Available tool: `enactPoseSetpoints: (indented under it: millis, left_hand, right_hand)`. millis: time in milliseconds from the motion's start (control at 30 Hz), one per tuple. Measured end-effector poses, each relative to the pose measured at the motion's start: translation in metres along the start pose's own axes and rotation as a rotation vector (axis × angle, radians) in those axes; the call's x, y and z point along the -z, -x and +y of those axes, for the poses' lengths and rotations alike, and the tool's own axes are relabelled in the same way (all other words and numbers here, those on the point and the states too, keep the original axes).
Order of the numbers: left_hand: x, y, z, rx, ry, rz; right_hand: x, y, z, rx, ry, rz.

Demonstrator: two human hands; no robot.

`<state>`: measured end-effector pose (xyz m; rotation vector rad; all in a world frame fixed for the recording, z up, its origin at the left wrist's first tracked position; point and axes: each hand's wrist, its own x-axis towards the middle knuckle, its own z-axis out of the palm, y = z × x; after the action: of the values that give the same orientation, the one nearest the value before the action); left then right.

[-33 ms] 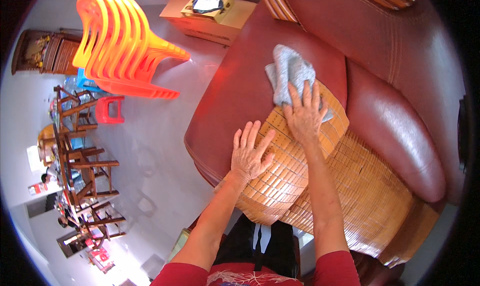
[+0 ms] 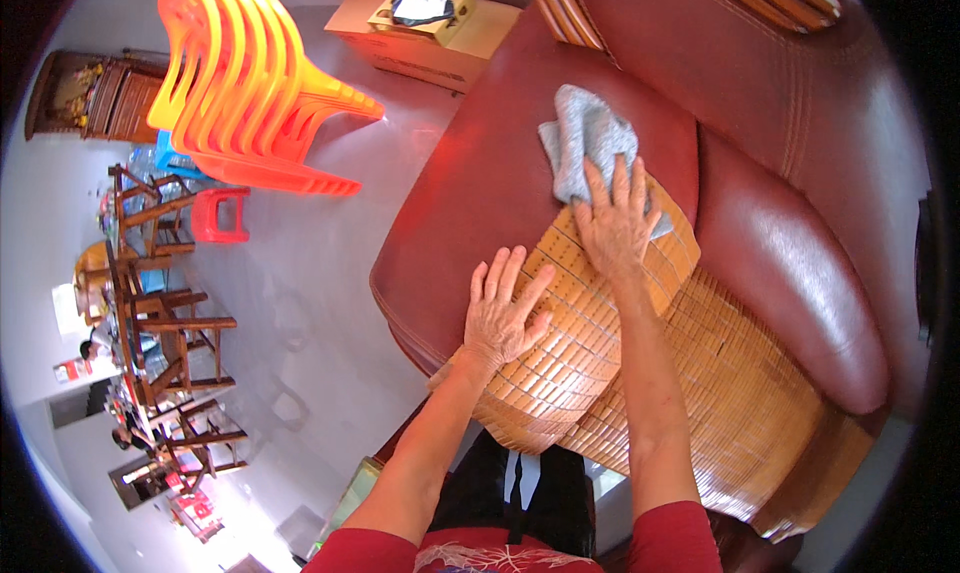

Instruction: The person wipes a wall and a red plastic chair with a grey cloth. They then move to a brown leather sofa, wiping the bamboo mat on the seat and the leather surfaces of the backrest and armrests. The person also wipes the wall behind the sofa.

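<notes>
In the head view, your left hand (image 2: 500, 323) lies near the middle of the frame, palm down at the left edge of a honey-brown mat of small bamboo slats (image 2: 570, 368). Its fingers are stretched out and the thumb stands well apart; it has hold of nothing that you can see. Your right hand (image 2: 618, 231), right of centre and higher up, is also spread palm down, on a light grey, soft fabric cloth (image 2: 595, 133). The cloth bunches up beyond your fingertips, and a corner of it sticks out to the right of your palm; you cannot tell whether any finger pinches it. The mat fills the centre and lower right, one end of it folded back over the rest. Under the cloth's far part and around the mat's upper end is a burgundy leather sofa seat (image 2: 480, 173), with a rounded burgundy leather cushion (image 2: 790, 263) at the right. In the upper left you have a stack of orange and yellow plastic chairs (image 2: 270, 168), with a small red plastic stool (image 2: 206, 218) just below it. At the top, left of the sofa, a small tan carton (image 2: 445, 31) sits on a larger brown cardboard box (image 2: 425, 61)
</notes>
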<state>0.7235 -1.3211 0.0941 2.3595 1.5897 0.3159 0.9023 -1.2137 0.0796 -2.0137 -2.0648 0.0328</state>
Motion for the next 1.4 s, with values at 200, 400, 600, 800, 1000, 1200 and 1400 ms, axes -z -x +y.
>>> enactPoseSetpoints:
  millis: [200, 400, 600, 800, 1000, 1200, 1400]
  left_hand:
    - [-0.001, -0.001, 0.000, 0.017, 0.045, -0.014]
    - [-0.015, 0.009, -0.009, 0.044, 0.041, -0.040]
    - [-0.005, 0.004, -0.006, 0.022, -0.006, -0.025]
    - [-0.010, 0.004, -0.007, -0.003, 0.046, 0.025]
    - [-0.010, 0.003, -0.009, -0.019, 0.046, 0.092]
    - [-0.019, 0.005, -0.013, -0.096, -0.688, 0.018]
    - [-0.009, 0.007, -0.012, -0.048, 0.086, 0.115]
  right_hand:
    - [-0.001, -0.075, -0.018, 0.025, 0.070, -0.088]
    - [0.007, -0.022, -0.079, 0.708, -0.223, -0.302]
    - [0.008, -0.068, -0.068, 0.682, -0.126, -0.193]
    - [-0.031, -0.150, -0.050, 0.097, 0.111, -0.074]
    - [-0.050, -0.156, -0.127, 0.268, 0.129, -0.204]
    - [-0.079, -0.042, -0.256, 0.807, 0.003, -0.481]
    - [-0.044, 0.071, -0.265, 1.390, -0.200, -0.628]
